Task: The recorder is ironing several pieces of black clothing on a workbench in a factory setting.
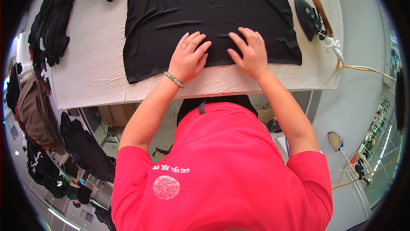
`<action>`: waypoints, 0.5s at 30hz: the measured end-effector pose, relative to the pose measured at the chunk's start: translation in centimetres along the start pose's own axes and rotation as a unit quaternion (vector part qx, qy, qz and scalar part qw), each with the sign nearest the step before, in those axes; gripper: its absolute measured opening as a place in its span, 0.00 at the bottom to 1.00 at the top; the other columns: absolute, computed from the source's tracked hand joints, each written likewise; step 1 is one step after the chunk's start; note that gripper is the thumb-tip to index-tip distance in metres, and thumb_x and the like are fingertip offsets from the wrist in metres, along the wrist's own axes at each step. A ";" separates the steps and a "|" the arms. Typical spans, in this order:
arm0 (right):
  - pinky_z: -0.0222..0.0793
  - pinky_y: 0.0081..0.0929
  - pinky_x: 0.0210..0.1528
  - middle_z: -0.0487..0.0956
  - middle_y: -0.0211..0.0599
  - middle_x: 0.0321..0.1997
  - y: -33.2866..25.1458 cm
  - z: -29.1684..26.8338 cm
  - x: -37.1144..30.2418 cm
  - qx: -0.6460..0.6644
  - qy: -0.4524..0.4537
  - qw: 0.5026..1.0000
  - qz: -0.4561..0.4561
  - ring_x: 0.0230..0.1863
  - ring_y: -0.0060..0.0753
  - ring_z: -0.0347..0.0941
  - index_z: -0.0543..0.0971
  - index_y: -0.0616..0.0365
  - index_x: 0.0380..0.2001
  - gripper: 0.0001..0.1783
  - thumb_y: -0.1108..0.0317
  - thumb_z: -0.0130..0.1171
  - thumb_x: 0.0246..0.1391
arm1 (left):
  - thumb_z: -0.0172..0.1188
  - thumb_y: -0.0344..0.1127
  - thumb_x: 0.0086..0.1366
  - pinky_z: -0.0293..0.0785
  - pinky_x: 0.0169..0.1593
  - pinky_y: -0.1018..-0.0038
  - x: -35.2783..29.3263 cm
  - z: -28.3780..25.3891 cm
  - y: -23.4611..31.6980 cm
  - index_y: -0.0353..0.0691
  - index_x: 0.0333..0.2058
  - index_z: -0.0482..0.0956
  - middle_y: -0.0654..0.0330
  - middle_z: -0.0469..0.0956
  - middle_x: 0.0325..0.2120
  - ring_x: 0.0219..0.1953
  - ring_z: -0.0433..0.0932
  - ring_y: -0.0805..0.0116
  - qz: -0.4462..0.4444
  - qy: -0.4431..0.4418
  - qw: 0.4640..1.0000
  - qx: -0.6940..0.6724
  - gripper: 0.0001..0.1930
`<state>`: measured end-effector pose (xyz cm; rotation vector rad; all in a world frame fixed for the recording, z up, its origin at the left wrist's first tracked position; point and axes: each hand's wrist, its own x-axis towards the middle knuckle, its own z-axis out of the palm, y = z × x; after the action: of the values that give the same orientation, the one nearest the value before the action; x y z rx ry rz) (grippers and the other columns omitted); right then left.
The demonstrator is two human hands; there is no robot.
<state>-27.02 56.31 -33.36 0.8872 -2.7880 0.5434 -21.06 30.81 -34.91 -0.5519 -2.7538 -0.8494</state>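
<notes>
Well to the left of both hands, dark garments [53,22] hang over the edge of the white table cover [92,71]; a careless elbow could perhaps drag them. The left hand [186,58] is open, with its fingers a little spread, gripping nothing; it seems to rest on the near edge of the black cloth [209,0]. This cloth lies under both hands and extends beyond them. Just beyond the left fingers there are ridges in it; if pressed flat so, they may become fixed creases. The right hand [253,54] is also open and empty, near the same edge; if the two palms push unequally, the edge could go crooked. To the right of this hand and farther away, the iron [305,15] is tilted close beside the cloth. Whether it is hot, I cannot tell; if its cable [367,68] is pulled, it could tip or slide.
</notes>
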 end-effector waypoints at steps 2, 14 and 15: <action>0.60 0.48 0.66 0.71 0.42 0.64 0.9 -0.1 0.2 -0.002 -0.039 0.997 -0.062 0.66 0.49 0.66 0.77 0.49 0.59 0.29 0.52 0.66 0.55 | 0.66 0.33 0.58 0.66 0.66 0.53 1.5 -0.1 -0.5 0.42 0.49 0.80 0.53 0.77 0.52 0.60 0.73 0.53 0.008 0.027 0.999 0.029 0.19; 0.57 0.51 0.69 0.69 0.45 0.67 5.3 -0.5 6.9 -0.017 -0.089 0.989 -0.114 0.71 0.49 0.60 0.74 0.46 0.63 0.34 0.44 0.64 0.56 | 0.66 0.40 0.62 0.64 0.67 0.56 7.2 -1.1 -3.3 0.41 0.54 0.78 0.53 0.74 0.57 0.62 0.70 0.52 -0.028 0.011 0.993 0.111 0.22; 0.57 0.51 0.69 0.69 0.45 0.67 5.9 0.1 8.7 -0.017 -0.077 0.991 -0.113 0.71 0.49 0.60 0.74 0.46 0.63 0.34 0.44 0.64 0.56 | 0.65 0.41 0.63 0.63 0.67 0.57 8.2 -1.0 -4.0 0.41 0.54 0.78 0.53 0.74 0.57 0.63 0.70 0.52 -0.005 -0.016 0.992 0.124 0.22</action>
<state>-37.48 56.19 -32.88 1.2652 -2.7670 0.4062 -30.10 29.55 -33.61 -0.5066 -2.8356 -0.4913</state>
